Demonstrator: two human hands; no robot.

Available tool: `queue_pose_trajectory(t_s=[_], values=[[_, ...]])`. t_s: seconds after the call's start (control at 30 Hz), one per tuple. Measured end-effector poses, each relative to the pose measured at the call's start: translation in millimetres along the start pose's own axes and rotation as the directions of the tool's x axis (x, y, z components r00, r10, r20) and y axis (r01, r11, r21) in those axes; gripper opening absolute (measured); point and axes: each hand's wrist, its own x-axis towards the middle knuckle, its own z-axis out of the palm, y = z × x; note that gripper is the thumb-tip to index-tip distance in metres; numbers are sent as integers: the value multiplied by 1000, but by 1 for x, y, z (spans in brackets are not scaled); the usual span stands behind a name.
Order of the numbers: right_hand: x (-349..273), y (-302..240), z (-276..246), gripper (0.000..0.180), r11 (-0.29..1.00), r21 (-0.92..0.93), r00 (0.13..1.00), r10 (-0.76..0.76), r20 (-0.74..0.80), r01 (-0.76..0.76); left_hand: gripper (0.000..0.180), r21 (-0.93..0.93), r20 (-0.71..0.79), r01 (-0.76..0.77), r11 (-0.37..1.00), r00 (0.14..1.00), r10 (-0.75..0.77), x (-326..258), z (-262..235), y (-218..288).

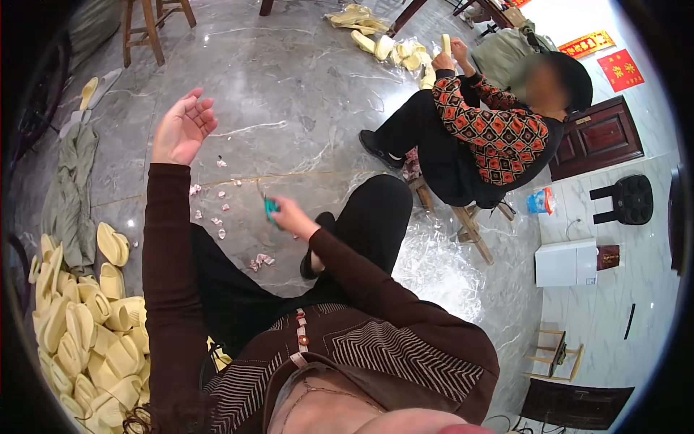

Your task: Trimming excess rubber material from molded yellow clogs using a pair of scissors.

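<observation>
My left hand (pixel 182 130) is raised over the grey marble floor (pixel 289 94), palm up, fingers spread, holding nothing. My right hand (pixel 288 215) is lower, near my knee, closed around a small teal-handled tool (pixel 270 209) whose thin metal tip points up and left. Small pink and white scraps (pixel 217 217) lie scattered on the floor between my hands. A heap of pale yellow slippers (pixel 87 333) lies at my left side.
Another person (pixel 491 123) in a patterned jacket sits on a wooden stool at the right, holding up a pale slipper. More slippers (pixel 383 43) lie beyond. Grey-green cloth (pixel 69 188) lies at left, a wooden stool (pixel 144 29) at the back, clear plastic wrap (pixel 441 267) near my leg.
</observation>
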Motion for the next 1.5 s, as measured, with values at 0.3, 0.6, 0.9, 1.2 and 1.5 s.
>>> queue_pose_trajectory(t_s=[0.3,0.6,0.9,1.2,1.5], values=[[-22,-130,-199,39,951,11,876,-280,-393,309,23,-1,15,-68,998,998,68,-6,-6,11],[-93,63,-201,39,931,-55,804,280,-525,-360,24,0,14,-62,998,998,62,-15,-3,8],[-189,343,-94,39,914,400,810,288,-512,-72,22,41,232,299,953,925,-300,27,-24,-17],[-133,337,-20,31,886,-81,862,418,-285,-457,19,242,-235,345,907,928,-291,43,-72,-31],[-140,290,-42,32,711,-28,652,628,-424,-703,16,199,-521,500,843,782,-341,64,-119,-64]])
